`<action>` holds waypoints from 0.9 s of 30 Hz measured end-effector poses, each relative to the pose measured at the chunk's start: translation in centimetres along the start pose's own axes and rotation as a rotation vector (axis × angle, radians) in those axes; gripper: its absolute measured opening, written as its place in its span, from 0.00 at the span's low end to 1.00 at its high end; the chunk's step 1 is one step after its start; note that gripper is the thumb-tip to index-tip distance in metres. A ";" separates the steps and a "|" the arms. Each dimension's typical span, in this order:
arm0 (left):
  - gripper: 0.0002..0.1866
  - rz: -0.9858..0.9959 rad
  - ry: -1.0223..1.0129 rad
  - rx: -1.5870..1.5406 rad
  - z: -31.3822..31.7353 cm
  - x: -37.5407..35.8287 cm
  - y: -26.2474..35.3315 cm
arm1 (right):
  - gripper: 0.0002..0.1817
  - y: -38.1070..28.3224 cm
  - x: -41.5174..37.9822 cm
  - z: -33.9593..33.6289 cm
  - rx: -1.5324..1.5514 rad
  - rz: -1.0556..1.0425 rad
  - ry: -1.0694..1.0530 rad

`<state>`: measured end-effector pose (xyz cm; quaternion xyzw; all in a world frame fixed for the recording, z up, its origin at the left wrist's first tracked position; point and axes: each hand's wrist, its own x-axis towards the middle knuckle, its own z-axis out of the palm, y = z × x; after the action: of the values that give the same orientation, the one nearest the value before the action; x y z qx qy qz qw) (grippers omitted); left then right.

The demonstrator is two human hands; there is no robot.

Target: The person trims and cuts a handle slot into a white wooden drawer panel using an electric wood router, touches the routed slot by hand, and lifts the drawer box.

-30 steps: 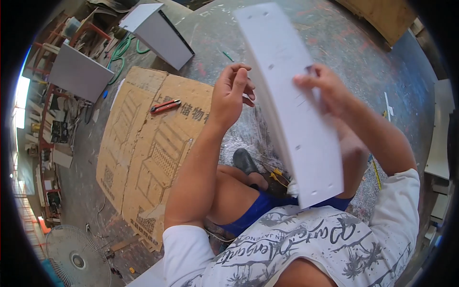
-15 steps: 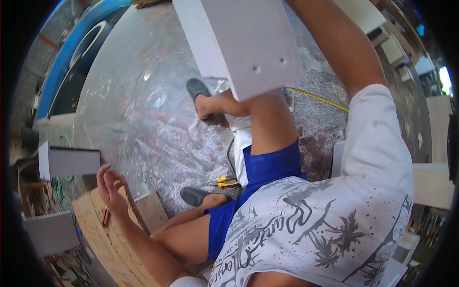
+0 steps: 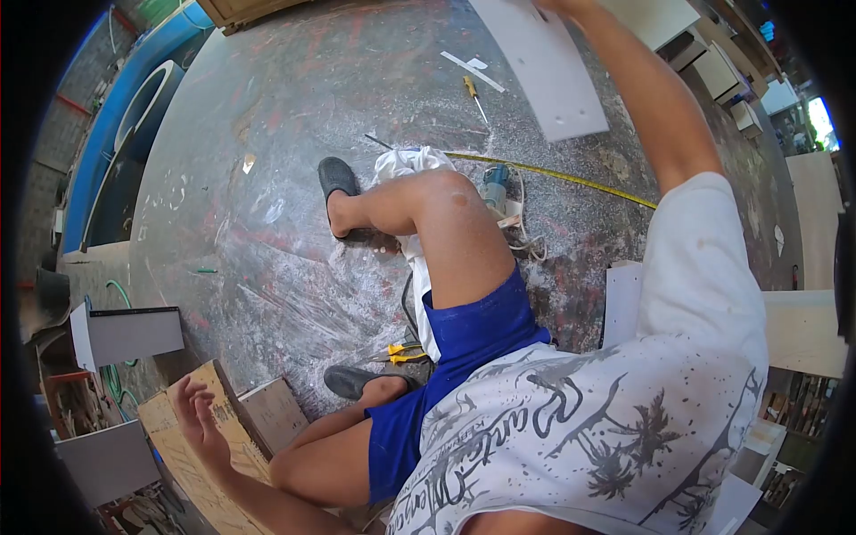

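My right hand (image 3: 566, 7) is at the top edge of the view, its fingers closed on a white board (image 3: 555, 76). The board hangs above the floor, and two small round holes or dimples show near its lower end. Its upper end is cut off by the frame. My left hand (image 3: 198, 415) is raised over a wooden plank (image 3: 178, 428), fingers loosely curved and apart, with nothing in them.
Around my legs lie a yellow tape measure (image 3: 571, 176), a blue-green power tool (image 3: 496, 185), yellow-handled pliers (image 3: 406, 353) and a screwdriver (image 3: 475, 96). White box-like pieces (image 3: 134, 334) stand at left. A pale panel (image 3: 621, 303) is beside my right side.
The white board has moved up and away to the right, now showing mainly one face. The screwdriver and power tool have come into view. My left hand has lowered slightly.
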<state>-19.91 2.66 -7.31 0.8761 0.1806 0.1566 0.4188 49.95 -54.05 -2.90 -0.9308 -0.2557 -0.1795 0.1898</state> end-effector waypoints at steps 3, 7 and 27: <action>0.18 -0.066 0.029 -0.024 -1.7 -3.3 -1.2 | 0.42 9.5 -4.1 6.9 -0.435 -0.057 0.042; 0.18 -0.179 0.081 0.016 -3.9 -7.1 -2.6 | 0.38 7.9 -12.6 5.4 0.018 0.209 -0.223; 0.17 -0.611 0.192 0.133 -3.5 -14.4 -3.2 | 0.31 19.5 -29.2 22.6 -0.325 0.462 -0.498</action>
<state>-34.77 0.49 -9.53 0.7882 0.4835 0.0936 0.3691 42.43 -71.43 -40.05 -0.9970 -0.0456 0.0616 0.0070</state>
